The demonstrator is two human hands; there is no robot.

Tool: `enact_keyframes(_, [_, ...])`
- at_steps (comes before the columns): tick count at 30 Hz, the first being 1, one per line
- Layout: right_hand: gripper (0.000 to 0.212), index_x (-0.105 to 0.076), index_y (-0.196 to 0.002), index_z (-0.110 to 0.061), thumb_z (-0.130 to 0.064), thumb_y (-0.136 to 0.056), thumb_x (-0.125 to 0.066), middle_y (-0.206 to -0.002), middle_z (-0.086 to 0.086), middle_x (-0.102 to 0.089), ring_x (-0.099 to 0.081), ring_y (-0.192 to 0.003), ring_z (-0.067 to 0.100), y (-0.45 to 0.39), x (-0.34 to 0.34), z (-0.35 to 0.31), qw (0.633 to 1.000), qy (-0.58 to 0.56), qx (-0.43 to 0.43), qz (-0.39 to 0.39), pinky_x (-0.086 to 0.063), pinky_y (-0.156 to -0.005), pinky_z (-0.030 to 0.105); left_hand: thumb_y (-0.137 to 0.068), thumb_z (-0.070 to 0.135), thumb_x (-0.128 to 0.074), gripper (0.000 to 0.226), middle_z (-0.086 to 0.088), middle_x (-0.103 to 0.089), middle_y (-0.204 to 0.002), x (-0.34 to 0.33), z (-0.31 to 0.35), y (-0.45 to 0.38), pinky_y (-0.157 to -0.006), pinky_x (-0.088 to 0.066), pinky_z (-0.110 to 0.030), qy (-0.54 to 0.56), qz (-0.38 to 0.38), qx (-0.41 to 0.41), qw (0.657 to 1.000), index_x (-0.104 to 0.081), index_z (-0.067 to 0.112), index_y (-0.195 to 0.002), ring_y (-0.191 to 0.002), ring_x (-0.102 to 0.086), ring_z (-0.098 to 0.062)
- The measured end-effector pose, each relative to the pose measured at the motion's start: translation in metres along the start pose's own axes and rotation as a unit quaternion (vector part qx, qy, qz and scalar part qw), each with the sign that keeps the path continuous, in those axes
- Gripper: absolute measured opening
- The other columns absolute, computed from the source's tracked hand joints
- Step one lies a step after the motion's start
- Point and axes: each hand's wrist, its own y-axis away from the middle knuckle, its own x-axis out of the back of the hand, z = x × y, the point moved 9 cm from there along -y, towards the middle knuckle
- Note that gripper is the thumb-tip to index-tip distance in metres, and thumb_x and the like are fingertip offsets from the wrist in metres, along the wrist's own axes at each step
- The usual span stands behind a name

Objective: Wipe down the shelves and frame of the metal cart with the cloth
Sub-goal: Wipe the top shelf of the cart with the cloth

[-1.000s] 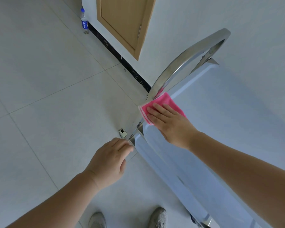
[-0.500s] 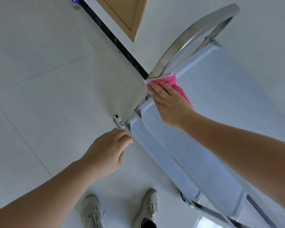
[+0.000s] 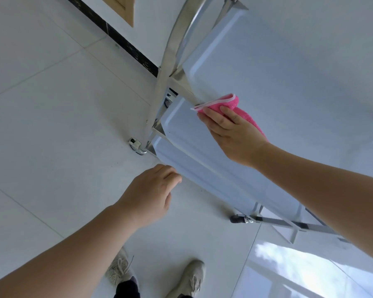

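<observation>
Both hands work: right hand (image 3: 235,136) presses the cloth (image 3: 228,104) on the shelf (image 3: 289,82) edge, left hand (image 3: 153,194) loosely curled, empty; frame (image 3: 170,61) likely next.

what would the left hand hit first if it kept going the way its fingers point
Probably the edge of the cart's lowest shelf. The left hand points up and right, its fingertips already right beside that edge; whether they touch it is unclear, since depth is hard to judge from above.
</observation>
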Motion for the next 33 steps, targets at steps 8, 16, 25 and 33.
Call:
enact_keyframes(8, [0.055, -0.045, -0.136, -0.006, -0.016, -0.091, -0.016, -0.155, 0.008, -0.023, -0.019, -0.143, 0.027, 0.076, -0.023, -0.012, 0.997, -0.061, -0.014, 0.055, -0.011, -0.117, 0.043, -0.062, -0.006, -0.065, 0.034, -0.001, -0.062, -0.09, -0.038, 0.057, -0.032, -0.055, -0.045, -0.023, -0.003, -0.032, -0.038, 0.999, -0.062, 0.011, -0.091, -0.079, -0.06, -0.021])
enact_keyframes(16, [0.05, -0.044, -0.136, -0.007, -0.017, -0.091, -0.025, -0.155, 0.004, -0.021, -0.015, -0.144, 0.024, 0.157, -0.052, -0.026, 0.994, -0.093, -0.028, 0.048, -0.011, -0.117, 0.041, -0.063, -0.006, -0.062, 0.033, 0.001, -0.062, -0.092, -0.075, 0.116, -0.055, -0.055, -0.048, -0.027, -0.017, -0.052, -0.061, 0.997, -0.062, 0.011, -0.092, -0.083, -0.059, -0.021])
enact_keyframes(25, [0.048, -0.044, -0.136, -0.006, -0.012, -0.091, -0.029, -0.157, 0.004, -0.012, -0.005, -0.144, 0.023, 0.264, -0.093, -0.047, 0.995, -0.082, -0.044, 0.047, -0.007, -0.118, 0.043, -0.062, -0.006, -0.062, 0.035, -0.001, -0.062, -0.094, -0.119, 0.181, -0.071, -0.06, -0.049, -0.028, -0.033, -0.071, -0.093, 0.993, -0.062, 0.01, -0.093, -0.085, -0.06, -0.023])
enact_keyframes(33, [0.052, -0.047, -0.134, -0.005, -0.017, -0.083, -0.046, -0.155, 0.002, -0.009, -0.002, -0.144, 0.022, 0.383, -0.13, -0.067, 0.988, -0.135, -0.068, -0.023, -0.004, -0.117, 0.043, -0.065, -0.008, -0.057, 0.034, -0.003, -0.062, -0.094, -0.145, 0.259, -0.098, -0.062, -0.049, -0.031, -0.039, -0.083, -0.135, 0.987, -0.062, 0.009, -0.094, -0.086, -0.058, -0.026])
